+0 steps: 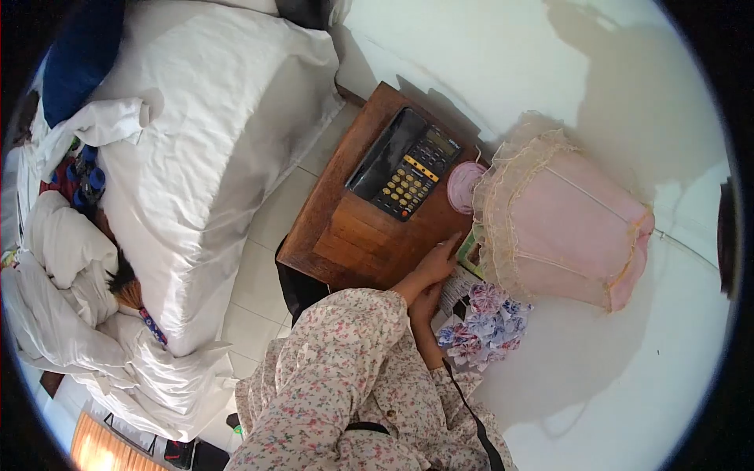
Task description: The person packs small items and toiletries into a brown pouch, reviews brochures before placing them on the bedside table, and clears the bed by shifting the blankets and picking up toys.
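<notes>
My left hand (437,264) is over the near right part of the wooden bedside table (345,251), its fingers stretched out beside a green-covered booklet (471,253). Just below it is my right hand (425,304), close against the edge of a printed paper (457,292); its fingers are mostly hidden. The booklet is partly covered by the frilled pink lampshade (573,224), which leans to the right. A bunch of blue and pink artificial flowers (491,323) sits beside the paper. The round pink lamp base (465,187) shows at the shade's left.
A black telephone (406,165) with yellow keys lies on the table. A bed with a white sheet (196,118) is to the left, with rumpled white cloth (63,306) and a short brush (133,302) past it. The white wall (597,385) borders the right.
</notes>
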`<action>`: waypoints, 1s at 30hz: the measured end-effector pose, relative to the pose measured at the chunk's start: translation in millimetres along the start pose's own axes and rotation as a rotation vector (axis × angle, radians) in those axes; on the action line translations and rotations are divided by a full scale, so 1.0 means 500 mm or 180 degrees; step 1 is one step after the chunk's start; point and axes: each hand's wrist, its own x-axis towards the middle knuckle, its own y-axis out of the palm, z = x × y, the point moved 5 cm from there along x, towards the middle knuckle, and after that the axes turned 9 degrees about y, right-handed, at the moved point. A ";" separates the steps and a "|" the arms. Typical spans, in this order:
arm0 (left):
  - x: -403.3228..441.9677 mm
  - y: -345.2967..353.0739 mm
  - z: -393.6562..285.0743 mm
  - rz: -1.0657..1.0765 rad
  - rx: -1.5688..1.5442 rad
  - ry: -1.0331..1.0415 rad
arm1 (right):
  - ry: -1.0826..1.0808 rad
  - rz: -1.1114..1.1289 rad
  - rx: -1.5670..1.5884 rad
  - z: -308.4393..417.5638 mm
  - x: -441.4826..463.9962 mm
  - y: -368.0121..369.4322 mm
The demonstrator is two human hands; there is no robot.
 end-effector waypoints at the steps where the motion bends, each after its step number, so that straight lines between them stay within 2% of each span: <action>1: -0.015 -0.016 0.002 -0.0011 -0.0089 -0.0192 | -0.0021 0.0026 -0.0011 0.011 -0.003 0.005; 3: -0.046 -0.056 -0.002 -0.0060 -0.0244 -0.0567 | -0.0057 0.0114 -0.0079 0.030 -0.020 0.008; 6: -0.117 -0.135 -0.020 -0.0349 0.0093 -0.0804 | 0.0002 0.0473 -0.0024 0.079 -0.070 0.019; 8: -0.183 -0.188 -0.022 -0.0631 0.0563 -0.0488 | 0.0208 0.0988 0.0212 0.118 -0.115 0.023; 10: -0.256 -0.249 -0.036 -0.0477 0.1005 -0.0888 | -0.0184 0.1296 -0.0278 0.005 -0.111 0.057; 12: -0.331 -0.329 -0.070 -0.0460 0.0849 -0.0966 | -0.0159 0.1733 -0.1172 0.035 -0.146 0.060; 14: -0.420 -0.402 -0.054 -0.0883 0.1087 -0.0659 | -0.0420 0.2081 -0.1140 0.022 -0.166 0.078; 16: -0.510 -0.485 -0.116 -0.1205 0.1194 -0.1219 | -0.0559 0.2343 -0.1042 0.041 -0.197 0.085; 17: -0.554 -0.522 -0.135 -0.1491 0.1467 -0.1281 | -0.0586 0.2453 -0.0991 0.058 -0.209 0.084; 21: -0.714 -0.633 -0.208 -0.2460 0.2094 -0.1430 | -0.1292 0.2364 -0.1025 0.153 -0.255 0.077; 24: -0.806 -0.666 -0.283 -0.3064 0.2407 -0.1025 | -0.1604 0.2629 -0.0900 0.226 -0.270 0.075; 27: -0.865 -0.662 -0.338 -0.3346 0.2201 -0.0851 | -0.1765 0.2346 -0.0878 0.289 -0.266 0.070; 30: -0.903 -0.668 -0.327 -0.3299 0.2025 -0.0961 | -0.1808 0.2014 -0.0615 0.338 -0.278 0.052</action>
